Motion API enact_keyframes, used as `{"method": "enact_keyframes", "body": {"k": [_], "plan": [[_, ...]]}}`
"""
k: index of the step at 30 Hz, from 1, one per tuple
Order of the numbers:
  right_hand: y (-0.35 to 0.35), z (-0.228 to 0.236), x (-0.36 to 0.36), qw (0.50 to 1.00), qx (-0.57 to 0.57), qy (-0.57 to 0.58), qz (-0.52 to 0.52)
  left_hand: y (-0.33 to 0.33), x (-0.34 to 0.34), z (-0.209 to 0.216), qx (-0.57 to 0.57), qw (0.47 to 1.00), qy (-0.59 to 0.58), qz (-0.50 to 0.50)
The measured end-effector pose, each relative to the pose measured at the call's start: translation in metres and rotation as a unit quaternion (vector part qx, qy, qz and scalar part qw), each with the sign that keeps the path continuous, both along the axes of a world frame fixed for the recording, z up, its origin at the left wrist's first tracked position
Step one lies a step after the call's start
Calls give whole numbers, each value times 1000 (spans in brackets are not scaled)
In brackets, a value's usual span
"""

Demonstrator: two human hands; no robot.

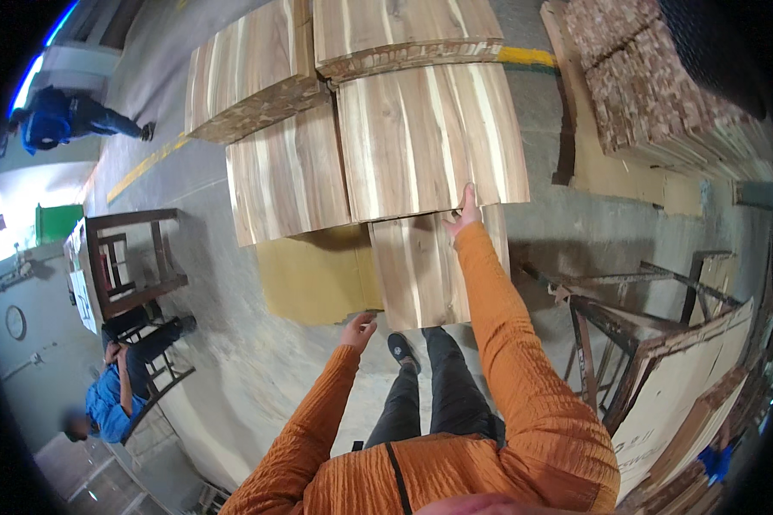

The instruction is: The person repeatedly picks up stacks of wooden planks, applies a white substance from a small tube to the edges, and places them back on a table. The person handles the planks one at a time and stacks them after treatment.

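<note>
My right hand [465, 215] is at the near edge of a striped wooden panel [429, 142] on top of a stack. One digit lies over its upper face and the others are at the edge, partly hidden. Below and nearer to me lies another wooden panel [421, 273], under my right wrist. My left hand [358, 332] hovers beside that lower panel's near left corner, fingers loosely bent and holding nothing. Left of it a yellow-brown sheet [318, 275] lies low, partly under the stacks.
More panel stacks [249, 73] stand at the left and far side. Stacked wood blocks [653, 94] rest on cardboard [605, 172] at far right. A metal frame [593, 335] with boards is near right. One person [112, 399] sits left; another [56, 120] is farther off.
</note>
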State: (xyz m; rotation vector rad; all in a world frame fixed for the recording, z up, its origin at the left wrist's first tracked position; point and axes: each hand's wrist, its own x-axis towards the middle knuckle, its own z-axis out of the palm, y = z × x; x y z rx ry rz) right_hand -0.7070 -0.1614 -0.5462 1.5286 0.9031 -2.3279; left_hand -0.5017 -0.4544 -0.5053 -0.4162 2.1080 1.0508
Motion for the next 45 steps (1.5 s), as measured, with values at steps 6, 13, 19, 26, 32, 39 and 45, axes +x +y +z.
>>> {"method": "enact_keyframes", "body": {"k": [6,13,19,26,32,39,45], "plan": [[52,-4,56,990,71,24,119,6,-9,21,88,993,42,63],[101,-12,101,990,105,-27,89,-19,-51,-12,60,983,-7,172],[125,-5,33,959,260,-10,115,16,-161,-47,73,973,188,110],[144,-24,6,953,253,24,166,39,-239,-69,-87,978,144,125],[133,-37,27,957,273,61,79,57,-211,-67,-100,961,178,188],[138,-46,27,952,291,44,85,52,-209,-73,-89,965,139,202],[119,-15,17,953,237,56,180,33,-214,-68,-141,966,174,132]]}}
